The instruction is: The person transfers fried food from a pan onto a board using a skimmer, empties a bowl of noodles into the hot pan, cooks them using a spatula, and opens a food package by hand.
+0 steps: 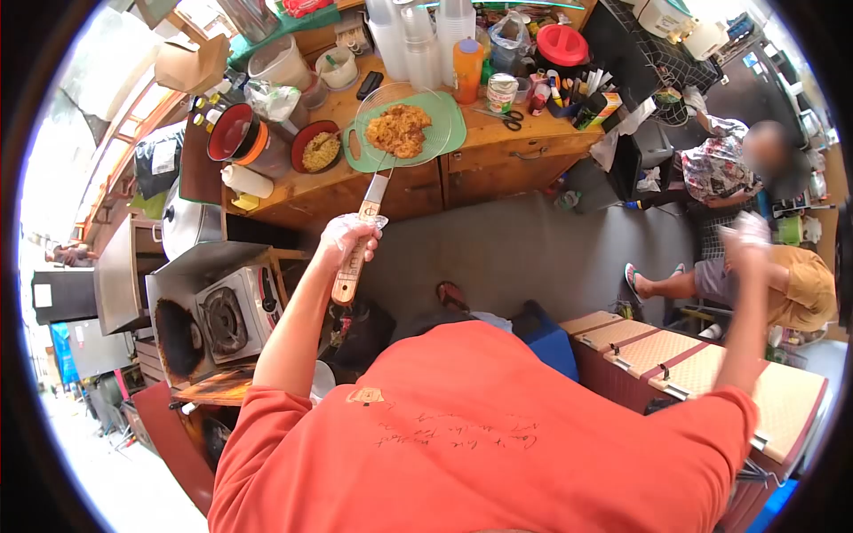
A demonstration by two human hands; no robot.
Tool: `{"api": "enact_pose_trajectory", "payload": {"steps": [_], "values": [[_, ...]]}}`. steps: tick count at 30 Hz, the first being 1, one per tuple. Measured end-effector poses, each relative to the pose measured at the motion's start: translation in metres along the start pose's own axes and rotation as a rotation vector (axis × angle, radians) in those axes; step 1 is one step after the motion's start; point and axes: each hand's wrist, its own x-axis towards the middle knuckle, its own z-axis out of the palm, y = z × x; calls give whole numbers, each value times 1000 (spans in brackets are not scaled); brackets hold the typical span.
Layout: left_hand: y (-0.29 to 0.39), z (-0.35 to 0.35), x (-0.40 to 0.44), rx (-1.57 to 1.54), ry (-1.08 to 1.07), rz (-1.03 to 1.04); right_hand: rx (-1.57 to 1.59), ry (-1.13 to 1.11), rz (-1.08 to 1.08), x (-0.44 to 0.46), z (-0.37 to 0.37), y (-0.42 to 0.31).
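My left hand (347, 240) is closed around the wooden handle of a wire skimmer (377, 190) and appears to wear a clear plastic glove. The skimmer's round mesh holds a golden-brown fried piece of food (398, 131) over a green cutting board (453, 133) on the wooden counter. Whether the mesh touches the board, I cannot tell. To its left is a red-rimmed bowl of noodles (320, 153). My right hand (751, 233) is raised far out to the right, smeared by motion, so its fingers cannot be made out.
Clear plastic cups (418, 44), an orange bottle (467, 71), scissors (511, 116) and a red-lidded container (562, 44) crowd the counter. A gas stove (224, 318) stands at left. Another person (715, 164) sits at right, beyond tan-topped boxes (702, 364).
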Motion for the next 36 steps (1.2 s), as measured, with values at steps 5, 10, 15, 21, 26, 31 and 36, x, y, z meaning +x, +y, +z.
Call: {"api": "enact_pose_trajectory", "payload": {"steps": [5, 10, 15, 21, 26, 31, 36], "values": [[-19, 0, 22, 70, 125, 104, 549, 323, -333, 18, 159, -280], [-22, 5, 35, 213, 249, 220, 754, 897, -470, 69, 3, -300], [-13, 1, 38, 297, 323, 251, 901, 815, -373, 98, -38, -283], [5, -3, 40, 432, 399, 183, 873, 123, -695, 38, 18, -337], [13, -1, 34, 501, 453, 176, 789, -343, -703, -25, 43, -357], [26, -1, 27, 589, 401, 148, 770, -433, -694, -61, 103, -359], [25, -8, 36, 866, 497, 225, 630, -673, -642, -95, 97, -355]]}}
